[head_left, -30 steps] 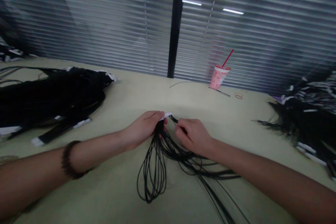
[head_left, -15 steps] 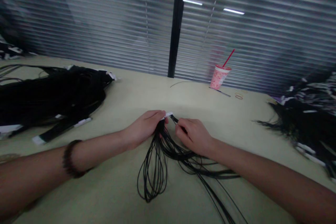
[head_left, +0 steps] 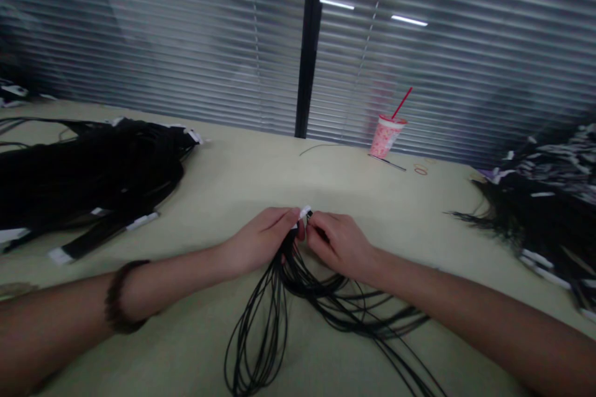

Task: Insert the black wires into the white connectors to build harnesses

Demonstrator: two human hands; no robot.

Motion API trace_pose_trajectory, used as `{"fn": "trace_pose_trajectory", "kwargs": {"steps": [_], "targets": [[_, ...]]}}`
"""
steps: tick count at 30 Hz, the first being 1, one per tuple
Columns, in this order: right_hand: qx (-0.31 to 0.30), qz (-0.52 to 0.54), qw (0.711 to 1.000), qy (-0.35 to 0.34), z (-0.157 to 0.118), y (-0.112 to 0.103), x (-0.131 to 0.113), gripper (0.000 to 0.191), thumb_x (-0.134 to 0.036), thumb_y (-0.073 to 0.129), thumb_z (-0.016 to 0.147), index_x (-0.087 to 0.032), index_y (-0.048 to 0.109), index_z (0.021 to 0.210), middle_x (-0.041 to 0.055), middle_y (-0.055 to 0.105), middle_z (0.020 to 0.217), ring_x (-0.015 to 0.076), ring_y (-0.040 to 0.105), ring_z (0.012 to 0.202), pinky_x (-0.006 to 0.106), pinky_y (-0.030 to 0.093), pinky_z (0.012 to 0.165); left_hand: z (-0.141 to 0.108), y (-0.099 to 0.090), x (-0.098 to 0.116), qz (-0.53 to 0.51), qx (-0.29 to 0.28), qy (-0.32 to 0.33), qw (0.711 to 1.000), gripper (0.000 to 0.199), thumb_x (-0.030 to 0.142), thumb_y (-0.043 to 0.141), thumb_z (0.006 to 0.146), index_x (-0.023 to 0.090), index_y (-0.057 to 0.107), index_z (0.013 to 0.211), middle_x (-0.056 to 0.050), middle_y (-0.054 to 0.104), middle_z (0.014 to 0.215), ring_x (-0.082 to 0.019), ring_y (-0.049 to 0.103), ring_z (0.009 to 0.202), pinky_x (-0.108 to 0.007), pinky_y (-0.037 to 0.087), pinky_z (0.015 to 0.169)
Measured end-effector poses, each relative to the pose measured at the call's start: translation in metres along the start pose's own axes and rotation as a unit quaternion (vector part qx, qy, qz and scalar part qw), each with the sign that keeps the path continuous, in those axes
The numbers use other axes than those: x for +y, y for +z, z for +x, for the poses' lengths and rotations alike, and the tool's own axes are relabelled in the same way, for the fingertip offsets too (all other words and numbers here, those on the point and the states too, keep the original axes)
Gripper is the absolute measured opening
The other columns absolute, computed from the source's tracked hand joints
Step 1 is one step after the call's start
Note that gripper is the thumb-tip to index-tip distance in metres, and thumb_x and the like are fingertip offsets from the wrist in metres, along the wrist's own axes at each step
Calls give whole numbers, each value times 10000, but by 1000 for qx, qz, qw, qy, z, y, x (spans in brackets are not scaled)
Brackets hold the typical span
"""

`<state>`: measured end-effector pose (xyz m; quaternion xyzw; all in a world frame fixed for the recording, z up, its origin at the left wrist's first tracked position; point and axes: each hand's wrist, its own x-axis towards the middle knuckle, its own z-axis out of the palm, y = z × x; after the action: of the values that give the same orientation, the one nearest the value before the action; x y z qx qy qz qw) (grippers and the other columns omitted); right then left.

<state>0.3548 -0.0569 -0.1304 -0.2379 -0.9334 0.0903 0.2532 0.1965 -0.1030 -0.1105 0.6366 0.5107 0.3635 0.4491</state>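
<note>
A bundle of thin black cables hangs in loops from my left hand, whose fingers are closed round its top. A small white piece sticks out between the two hands, at the left fingertips. Close beside it on the right, my right hand is closed in a pinch on a short black cable end. The loose loops and tails of the bundle lie on the pale table and pass below the right forearm. The fingers' undersides are hidden.
A large pile of black cables with white ends lies at the left, another pile at the right. Near the blinds stand a pink cup with a red straw, a pen and rubber bands.
My right hand has come closer to the left, so the black cable end now sits beside the white piece. The hanging loops have shifted down and left.
</note>
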Motion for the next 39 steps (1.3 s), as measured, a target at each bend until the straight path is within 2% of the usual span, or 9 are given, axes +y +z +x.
{"fn": "trace_pose_trajectory", "kwargs": {"steps": [5, 9, 16, 22, 27, 33, 37, 39], "targets": [[46, 6, 999, 3, -2, 1, 1, 177, -213, 348, 804, -163, 424, 652, -14, 446, 570, 81, 357, 503, 211, 258, 495, 1, 0, -1, 18, -3, -25, 1000, 367, 413, 283, 820, 160, 484, 645, 23, 458, 540, -90, 441, 450, -214, 387, 437], [55, 12, 998, 7, -1, 2, 3, 173, -211, 368, 788, -164, 420, 630, -25, 435, 551, 73, 357, 493, 206, 249, 488, 1, 0, -2, 22, -11, -27, 999, 372, 429, 283, 820, 162, 475, 646, 31, 439, 522, -86, 434, 430, -214, 387, 427], [12, -4, 999, 53, 2, 2, 0, 180, -222, 379, 781, -158, 472, 642, -25, 471, 537, 66, 398, 473, 198, 258, 480, 0, 0, 0, 56, -25, -7, 998, 351, 411, 285, 821, 165, 473, 655, 33, 434, 541, -83, 433, 434, -211, 379, 437], [-25, -5, 999, 31, 2, 2, 0, 204, -242, 353, 817, -140, 520, 758, 21, 566, 645, 92, 479, 560, 206, 323, 542, 0, -1, -3, 108, -32, 14, 994, 372, 413, 253, 828, 168, 477, 659, 15, 474, 568, -101, 458, 498, -219, 381, 502], [-26, -22, 999, 20, 0, 1, 1, 220, -259, 352, 824, -135, 523, 764, 33, 574, 664, 105, 485, 584, 216, 339, 563, 0, -1, -3, 125, -48, 32, 990, 373, 404, 249, 833, 174, 471, 641, 22, 464, 553, -97, 444, 472, -218, 370, 491], [10, -11, 1000, 11, 0, 3, 1, 201, -258, 381, 804, -152, 525, 711, 4, 546, 609, 85, 441, 525, 204, 307, 515, 0, -1, 0, 97, -48, 22, 994, 366, 416, 271, 826, 171, 488, 662, 27, 456, 564, -89, 436, 456, -212, 366, 462], [66, 64, 994, 57, 2, 2, 4, 165, -260, 469, 729, -158, 485, 601, -39, 465, 500, 56, 377, 447, 182, 279, 459, -1, -1, 2, 44, -37, -10, 998, 345, 420, 304, 818, 167, 494, 681, 29, 450, 569, -90, 433, 474, -210, 373, 458], [105, 96, 986, 83, 5, 2, 10, 104, -256, 533, 664, -161, 492, 650, -34, 481, 549, 64, 400, 487, 183, 305, 475, -1, -3, 1, 1, -26, -36, 999, 347, 433, 313, 816, 167, 488, 677, 34, 436, 547, -86, 421, 463, -207, 369, 451]]}}
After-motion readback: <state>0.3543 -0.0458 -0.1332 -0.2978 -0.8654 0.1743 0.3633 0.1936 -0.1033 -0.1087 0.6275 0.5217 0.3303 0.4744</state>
